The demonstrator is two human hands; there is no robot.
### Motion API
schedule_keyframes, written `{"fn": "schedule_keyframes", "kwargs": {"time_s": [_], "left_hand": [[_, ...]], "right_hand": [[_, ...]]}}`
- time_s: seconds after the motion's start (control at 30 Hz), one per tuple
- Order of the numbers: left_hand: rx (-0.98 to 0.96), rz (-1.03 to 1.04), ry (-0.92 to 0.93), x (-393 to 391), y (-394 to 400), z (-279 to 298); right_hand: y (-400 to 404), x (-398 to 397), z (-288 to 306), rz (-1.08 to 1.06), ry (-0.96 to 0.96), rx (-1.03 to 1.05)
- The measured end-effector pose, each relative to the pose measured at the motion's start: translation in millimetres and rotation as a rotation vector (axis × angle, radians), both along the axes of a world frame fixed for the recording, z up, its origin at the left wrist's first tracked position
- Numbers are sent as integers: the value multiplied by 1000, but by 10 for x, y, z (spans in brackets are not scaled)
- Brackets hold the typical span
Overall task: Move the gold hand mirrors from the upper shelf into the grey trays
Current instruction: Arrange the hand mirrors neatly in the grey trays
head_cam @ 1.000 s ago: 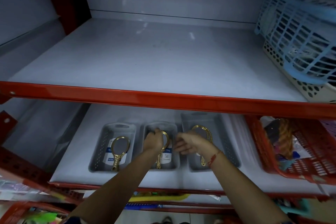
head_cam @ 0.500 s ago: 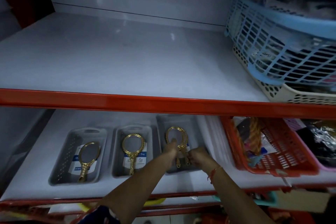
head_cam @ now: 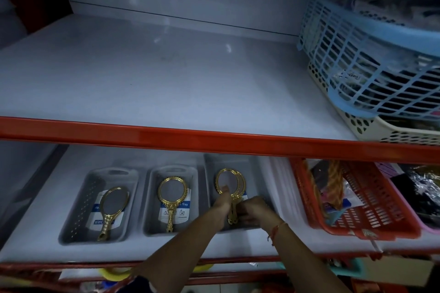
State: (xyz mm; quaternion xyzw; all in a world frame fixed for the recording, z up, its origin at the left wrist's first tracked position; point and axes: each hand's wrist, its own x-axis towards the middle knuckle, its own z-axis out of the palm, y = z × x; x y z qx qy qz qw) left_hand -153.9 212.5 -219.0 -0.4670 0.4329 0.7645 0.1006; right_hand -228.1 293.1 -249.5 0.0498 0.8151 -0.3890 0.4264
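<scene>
In the lower middle of the frame, the left hand point(head_cam: 222, 200) pinches the neck of the gold hand mirrors point(head_cam: 230, 185) and the right hand point(head_cam: 252, 213) is closed around their handles, inside the right grey tray point(head_cam: 256, 166). The two mirrors overlap, so on release one may slide and scratch the other.

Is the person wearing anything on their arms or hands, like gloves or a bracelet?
No gloves: both the left hand and the right hand are bare, and so are the forearms. A thin red string bracelet is tied around the right wrist, with a loose end hanging down. A bit of dark sleeve shows on the left arm.
</scene>
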Motion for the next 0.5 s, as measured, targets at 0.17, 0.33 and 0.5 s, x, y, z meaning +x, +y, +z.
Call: {"fn": "schedule_keyframes", "kwargs": {"time_s": [0.17, 0.33, 0.5], "left_hand": [[15, 36, 6, -19, 7, 18], [-44, 8, 9, -90, -41, -65], [-66, 40, 5, -123, -78, -92]], "right_hand": [[8, -10, -12, 39, 24, 22], [32, -21, -43, 111, 118, 117], [25, -60, -156, 120, 251, 208]]}}
